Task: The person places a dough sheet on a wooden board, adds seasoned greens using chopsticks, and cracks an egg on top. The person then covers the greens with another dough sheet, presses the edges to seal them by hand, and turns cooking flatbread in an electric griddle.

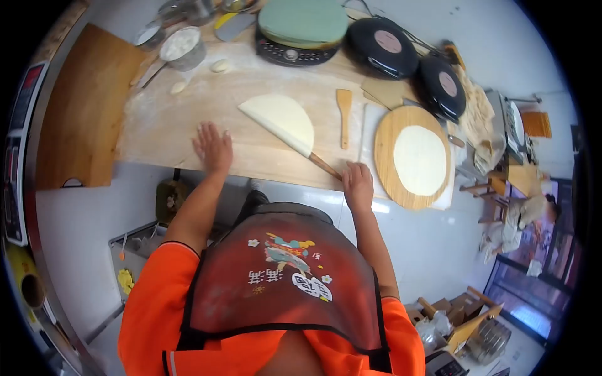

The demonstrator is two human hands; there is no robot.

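A thin sheet of dough [282, 119] lies on the floured wooden board, its straight lower edge lapped around a rolling pin [325, 167]. Only the pin's brown handle end shows. My right hand [357, 180] is closed on that end near the board's front edge. To the left, my left hand [214, 149] rests on the board with its fingers spread, holding nothing. A wooden spatula [344, 118] lies right of the dough sheet. Farther right, a round flat dough [420, 160] sits on a round wooden board [385, 150].
Behind the dough stand a green-lidded electric griddle [302, 25] and two black round appliances [382, 47]. A metal pot of flour [183, 50] and small dough pieces [219, 65] are at the back left. A person [527, 213] is far right.
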